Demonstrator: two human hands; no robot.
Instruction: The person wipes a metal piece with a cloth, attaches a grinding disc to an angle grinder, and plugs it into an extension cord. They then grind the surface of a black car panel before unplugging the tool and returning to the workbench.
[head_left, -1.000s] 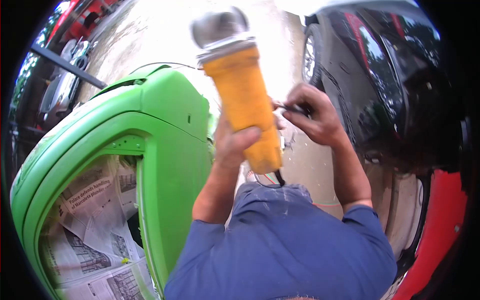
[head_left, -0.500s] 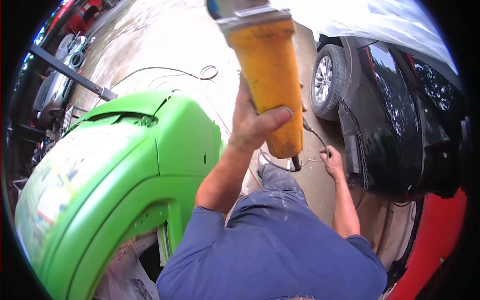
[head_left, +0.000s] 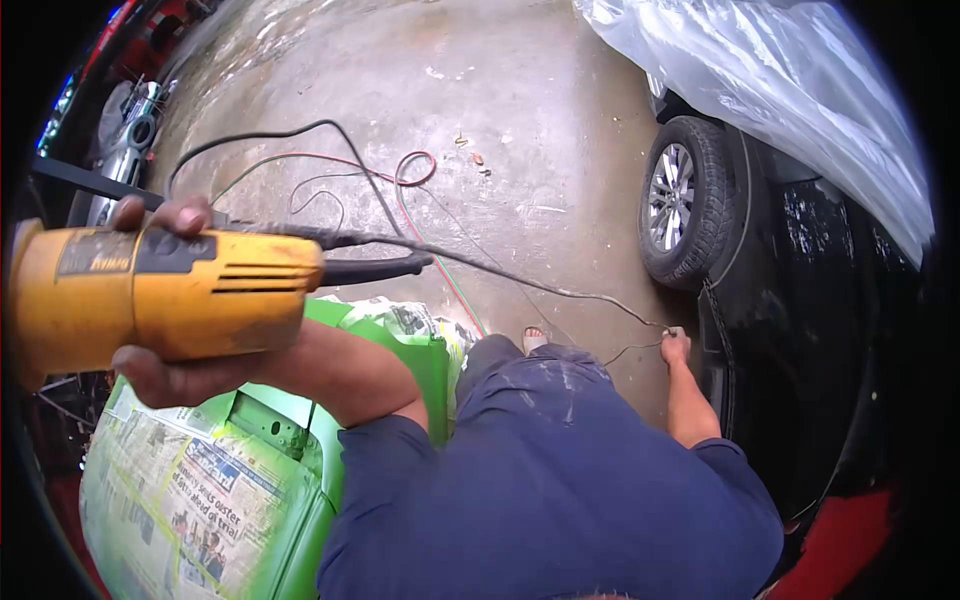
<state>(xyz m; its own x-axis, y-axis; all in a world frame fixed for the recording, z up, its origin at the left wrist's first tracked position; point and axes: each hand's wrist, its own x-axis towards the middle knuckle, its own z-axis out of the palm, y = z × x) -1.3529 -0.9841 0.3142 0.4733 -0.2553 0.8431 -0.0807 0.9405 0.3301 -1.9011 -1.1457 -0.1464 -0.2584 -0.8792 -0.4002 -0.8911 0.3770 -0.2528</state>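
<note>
My left hand [head_left: 190,375] is wrapped round a yellow corded power tool [head_left: 225,285], its body shaped like a grinder's. It lies sideways at the left, with dark vents and a label showing; its working end is cut off by the dark edge of the view. From the tool's rear a dark power cord [head_left: 520,280] stretches to the right. My right hand [head_left: 677,347] is closed on that cord, low beside the black car. Beneath the tool is a green-painted car body part [head_left: 325,430], partly covered with taped newspaper [head_left: 215,490].
The black car [head_left: 800,330] has a wheel [head_left: 685,200] toward the floor and plastic sheeting [head_left: 760,80] draped over it. Red and green hoses [head_left: 415,165] lie looped on the concrete floor [head_left: 520,130]. A red surface [head_left: 840,545] shows at lower right.
My left hand has swung the power tool from upright in front of me to sideways at the left. The cord is now stretched across toward my right hand, which still grips it.
</note>
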